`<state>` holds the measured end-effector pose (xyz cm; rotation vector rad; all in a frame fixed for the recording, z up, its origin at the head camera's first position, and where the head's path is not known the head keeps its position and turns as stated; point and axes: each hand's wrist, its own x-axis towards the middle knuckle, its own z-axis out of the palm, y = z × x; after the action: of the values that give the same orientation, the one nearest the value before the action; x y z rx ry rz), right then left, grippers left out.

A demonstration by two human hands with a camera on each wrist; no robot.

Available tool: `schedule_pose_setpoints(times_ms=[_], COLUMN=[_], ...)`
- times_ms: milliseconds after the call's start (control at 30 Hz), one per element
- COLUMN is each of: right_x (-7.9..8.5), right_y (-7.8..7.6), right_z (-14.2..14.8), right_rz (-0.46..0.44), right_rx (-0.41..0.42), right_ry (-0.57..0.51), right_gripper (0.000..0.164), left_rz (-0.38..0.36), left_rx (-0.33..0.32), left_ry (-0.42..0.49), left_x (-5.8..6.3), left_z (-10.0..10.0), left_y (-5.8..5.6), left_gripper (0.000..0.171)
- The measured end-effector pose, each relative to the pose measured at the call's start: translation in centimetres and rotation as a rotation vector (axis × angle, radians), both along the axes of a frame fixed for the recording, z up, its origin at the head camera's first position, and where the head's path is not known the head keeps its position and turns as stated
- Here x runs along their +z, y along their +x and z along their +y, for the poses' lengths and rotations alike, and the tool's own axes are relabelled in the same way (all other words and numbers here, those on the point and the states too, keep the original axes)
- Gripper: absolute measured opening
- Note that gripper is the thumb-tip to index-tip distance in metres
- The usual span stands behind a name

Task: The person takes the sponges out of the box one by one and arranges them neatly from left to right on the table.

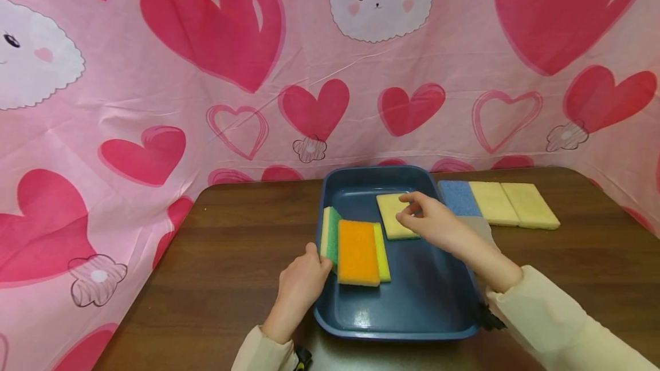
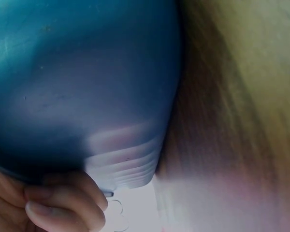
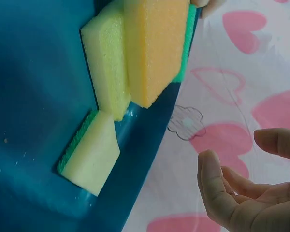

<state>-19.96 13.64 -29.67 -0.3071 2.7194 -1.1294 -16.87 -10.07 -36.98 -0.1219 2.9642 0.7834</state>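
At the left rim of a blue tray [image 1: 423, 302], my left hand [image 1: 304, 273] grips the edge; the left wrist view shows its curled fingers [image 2: 67, 203] against the tray wall. My right hand [image 1: 430, 219] hovers over the tray's far half, fingers loosely bent and holding nothing. Under it lies a pale yellow sponge [image 1: 394, 219] with a green scouring side, partly hidden by the fingers. An orange sponge [image 1: 358, 253] overlaps a bright yellow sponge [image 1: 382, 253]. Beside them, a green-and-cream sponge [image 1: 331, 239] leans along the left wall, near my left thumb.
Right of the tray, a blue sponge [image 1: 459, 198] and two pale yellow sponges [image 1: 494, 204] lie in a row on the brown wooden table [image 1: 232, 268]. A grey piece [image 1: 476, 225] shows partly behind my right forearm. A pink heart-patterned cloth [image 1: 361, 67] hangs behind the table.
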Motion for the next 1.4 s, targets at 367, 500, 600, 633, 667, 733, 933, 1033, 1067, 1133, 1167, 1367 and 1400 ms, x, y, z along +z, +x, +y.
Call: schedule_pose_setpoints(times_ms=[367, 500, 600, 633, 667, 733, 933, 1033, 1067, 1133, 1167, 1367, 1400], right_x=[-1.3, -1.6, -2.0, -2.1, -2.2, -2.6, -3.4, -3.7, -3.8, -3.9, -4.0, -4.4, -4.4], right_y=[-1.2, -1.5, -1.6, -1.6, -1.6, -1.6, -1.6, -1.7, -1.7, -1.8, -1.7, -1.5, -1.5], right_z=[-2.5, -3.0, -3.4, -3.5, -3.6, -3.9, -4.3, -4.5, -4.6, -4.8, -4.9, -5.1, -5.2], right_rz=[-0.051, -0.064, -0.075, -0.075, -0.076, -0.073, -0.071, -0.092, -0.101, -0.119, -0.125, -0.149, -0.152], right_rx=[0.038, 0.031, 0.029, 0.032, 0.033, 0.033, 0.035, 0.029, 0.025, 0.015, 0.012, 0.001, -0.001], right_ry=[0.045, 0.058, 0.066, 0.070, 0.073, 0.074, 0.080, 0.091, 0.095, 0.099, 0.102, 0.111, 0.111], right_gripper=[0.057, 0.058, 0.057, 0.057, 0.056, 0.055, 0.056, 0.059, 0.061, 0.065, 0.066, 0.069, 0.069], left_rz=[0.009, 0.014, 0.016, 0.017, 0.017, 0.020, 0.024, 0.014, 0.010, 0.005, 0.003, 0.010, 0.013], left_rx=[0.002, 0.001, 0.002, 0.002, 0.002, 0.002, -0.002, 0.002, 0.004, 0.006, 0.008, 0.010, 0.011], left_ry=[-0.009, -0.013, -0.015, -0.015, -0.016, -0.015, -0.019, -0.019, -0.018, -0.015, -0.014, -0.021, -0.021], left_x=[-0.1, -0.2, -0.3, -0.3, -0.3, -0.3, -0.2, -0.2, -0.2, -0.2, -0.2, -0.2, -0.2], left_z=[0.1, 0.0, 0.1, 0.1, 0.1, 0.1, 0.1, 0.1, 0.1, 0.1, 0.0, 0.0, 0.1], left_y=[0.0, 0.0, 0.0, 0.0, 0.0, 0.0, 0.0, 0.0, 0.0, 0.0, 0.0, -0.1, -0.1], left_gripper=[0.017, 0.017, 0.017, 0.017, 0.017, 0.017, 0.017, 0.017, 0.018, 0.018, 0.018, 0.018, 0.018])
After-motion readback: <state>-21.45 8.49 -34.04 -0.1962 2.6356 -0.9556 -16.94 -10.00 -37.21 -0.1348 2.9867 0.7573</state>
